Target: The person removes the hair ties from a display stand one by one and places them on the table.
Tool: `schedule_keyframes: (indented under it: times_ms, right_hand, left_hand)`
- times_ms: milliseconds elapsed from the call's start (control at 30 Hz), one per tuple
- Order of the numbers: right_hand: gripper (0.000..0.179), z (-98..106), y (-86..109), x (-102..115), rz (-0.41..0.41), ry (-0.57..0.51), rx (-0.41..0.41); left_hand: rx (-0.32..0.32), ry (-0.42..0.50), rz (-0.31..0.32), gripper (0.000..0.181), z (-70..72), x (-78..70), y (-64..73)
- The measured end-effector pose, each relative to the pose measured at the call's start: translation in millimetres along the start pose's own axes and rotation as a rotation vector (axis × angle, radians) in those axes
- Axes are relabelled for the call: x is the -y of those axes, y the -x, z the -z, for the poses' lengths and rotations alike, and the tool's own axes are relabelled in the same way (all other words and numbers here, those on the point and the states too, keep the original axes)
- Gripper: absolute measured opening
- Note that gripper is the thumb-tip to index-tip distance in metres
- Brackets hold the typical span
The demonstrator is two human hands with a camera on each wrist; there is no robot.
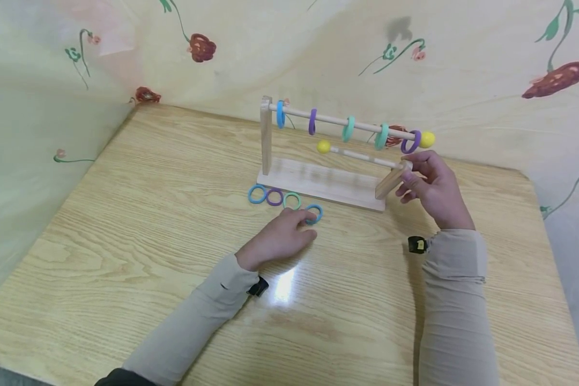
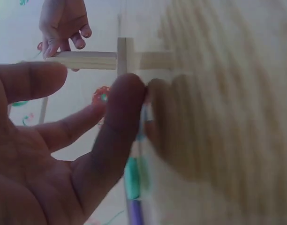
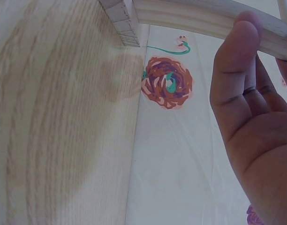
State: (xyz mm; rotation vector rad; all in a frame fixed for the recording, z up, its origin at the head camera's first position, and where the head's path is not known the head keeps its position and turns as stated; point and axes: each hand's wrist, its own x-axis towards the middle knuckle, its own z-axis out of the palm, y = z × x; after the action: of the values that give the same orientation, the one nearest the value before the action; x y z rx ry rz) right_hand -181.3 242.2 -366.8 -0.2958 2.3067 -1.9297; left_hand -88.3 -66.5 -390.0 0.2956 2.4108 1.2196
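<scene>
A wooden stand has a tall left post and a shorter right post. Its upper rod carries several blue, purple and green rings; the lower rod holds no rings. My right hand grips the top of the short post between thumb and fingers. Before the base, my left hand reaches to a blue ring, a fingertip touching it and the thumb apart. Left of that ring lie a green ring, a purple ring and another blue ring.
Yellow balls cap the upper rod and the lower rod. The stand is on a wood-grain table, near its back edge. Behind it hangs a pale flowered cloth.
</scene>
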Motion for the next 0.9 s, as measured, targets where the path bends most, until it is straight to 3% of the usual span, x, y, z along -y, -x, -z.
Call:
schedule_keyframes:
  times_ms: [267,433,500,900]
  right_hand:
    - [0.026,-2,0.5,0,0.014,-0.021,0.003]
    - [0.026,-2,0.7,-1,0.019,-0.030,0.000]
    - [0.026,-1,0.8,-1,0.020,-0.030,-0.002]
    - [0.027,-5,1.1,-1,0.019,-0.002,-0.002]
  left_hand:
    - [0.025,-0.222,-0.021,0.040,-8.3,-4.6,8.7]
    - [0.002,-0.317,-0.046,0.013,-14.9,-4.6,7.3]
    - [-0.003,-0.336,-0.047,0.006,-16.5,-4.3,6.0]
    - [-0.030,-0.381,-0.007,0.014,-20.1,-2.8,2.8]
